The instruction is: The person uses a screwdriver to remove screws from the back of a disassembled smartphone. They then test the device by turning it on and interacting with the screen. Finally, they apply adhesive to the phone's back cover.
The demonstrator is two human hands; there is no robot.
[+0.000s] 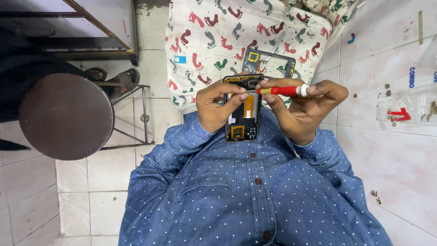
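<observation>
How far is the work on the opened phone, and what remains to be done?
Done: the phone has its back off, so its boards and orange flex cable are bare; a separated frame piece lies on the footprint-patterned cloth. In hand: the left hand holds the phone, while the right hand puts the red screwdriver to its upper part. Left: the inner parts look still in place.
</observation>
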